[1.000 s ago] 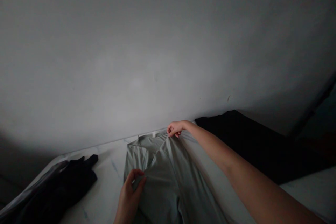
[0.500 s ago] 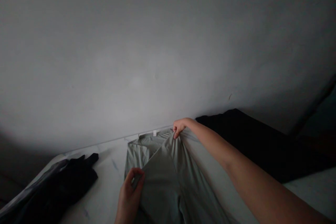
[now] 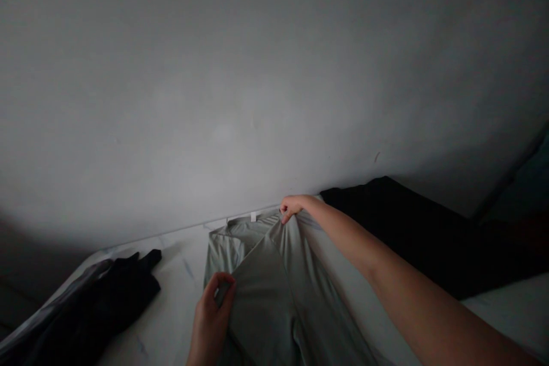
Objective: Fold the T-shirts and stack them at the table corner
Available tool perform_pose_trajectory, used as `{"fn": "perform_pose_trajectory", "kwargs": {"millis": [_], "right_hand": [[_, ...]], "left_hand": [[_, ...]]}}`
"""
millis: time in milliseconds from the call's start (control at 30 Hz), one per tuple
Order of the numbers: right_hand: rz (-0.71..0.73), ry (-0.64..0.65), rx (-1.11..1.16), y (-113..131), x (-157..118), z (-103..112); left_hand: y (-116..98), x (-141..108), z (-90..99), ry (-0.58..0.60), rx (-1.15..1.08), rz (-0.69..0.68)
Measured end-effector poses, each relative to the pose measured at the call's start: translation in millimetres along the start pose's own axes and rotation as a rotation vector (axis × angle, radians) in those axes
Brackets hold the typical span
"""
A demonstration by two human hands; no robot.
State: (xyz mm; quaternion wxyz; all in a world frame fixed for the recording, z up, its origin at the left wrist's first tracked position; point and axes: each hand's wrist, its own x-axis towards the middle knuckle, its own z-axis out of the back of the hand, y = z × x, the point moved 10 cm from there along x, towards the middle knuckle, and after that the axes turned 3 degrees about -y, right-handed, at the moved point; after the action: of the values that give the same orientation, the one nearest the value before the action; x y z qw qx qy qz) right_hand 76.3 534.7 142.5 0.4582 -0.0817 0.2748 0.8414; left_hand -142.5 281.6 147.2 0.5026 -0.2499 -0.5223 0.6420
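A thin grey-green garment [image 3: 261, 291] with a small white label at its far edge is spread on the pale, marbled surface; its exact kind is hard to tell. My left hand [image 3: 213, 311] pinches the near end of an edge of it between thumb and fingers. At the far end of that same edge, my right hand [image 3: 291, 207] is closed on the cloth close to the wall. Between the two hands the edge runs in a taut diagonal line. The garment's lower part passes out of the picture at the bottom.
Dark clothing [image 3: 115, 297] lies in a heap on the left of the pale marbled surface [image 3: 180, 251]. To the right, beyond my forearm, a large black cloth [image 3: 403, 229] lies flat. A grey wall [image 3: 257, 97] rises along the far edge.
My right hand has shifted very slightly left, and the gathered folds beneath it look smoother. The left hand keeps its pinch almost in place.
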Motion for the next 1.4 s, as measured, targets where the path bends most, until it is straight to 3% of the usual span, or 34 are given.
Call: {"fn": "perform_pose_trajectory", "kwargs": {"millis": [300,500,633,733,833,933,1067,1200,1267,1400], "right_hand": [[0.063,-0.189,0.007,2,-2,4],[0.022,-0.405,-0.05,-6,-11,6],[-0.029,-0.57,-0.114,4,-29,16],[-0.08,-0.712,-0.166,21,-52,23],[-0.103,-0.791,-0.187,40,-77,12],[-0.04,-0.753,-0.19,57,-95,-23],[-0.034,-0.617,-0.144,60,-115,-74],[-0.112,-0.565,-0.115,47,-141,-96],[-0.141,-0.581,-0.115,37,-159,-99],[-0.177,-0.632,-0.14,24,-198,-99]], "left_hand": [[-9,1,10.5,-0.063,0.093,-0.051],[-3,3,2.8,0.012,0.152,-0.101],[4,1,-2.6,0.066,0.255,-0.103],[-3,-4,2.4,0.048,0.454,-0.16],[-15,-8,0.4,0.049,0.674,-0.257],[-26,-8,-28.8,0.148,0.758,-0.353],[-56,-2,-99.8,0.278,0.692,-0.578],[-70,8,-158.6,0.436,0.662,-0.711],[-67,16,-166.7,0.46,0.71,-0.686],[-66,41,-157.6,0.383,0.826,-0.503]]}}
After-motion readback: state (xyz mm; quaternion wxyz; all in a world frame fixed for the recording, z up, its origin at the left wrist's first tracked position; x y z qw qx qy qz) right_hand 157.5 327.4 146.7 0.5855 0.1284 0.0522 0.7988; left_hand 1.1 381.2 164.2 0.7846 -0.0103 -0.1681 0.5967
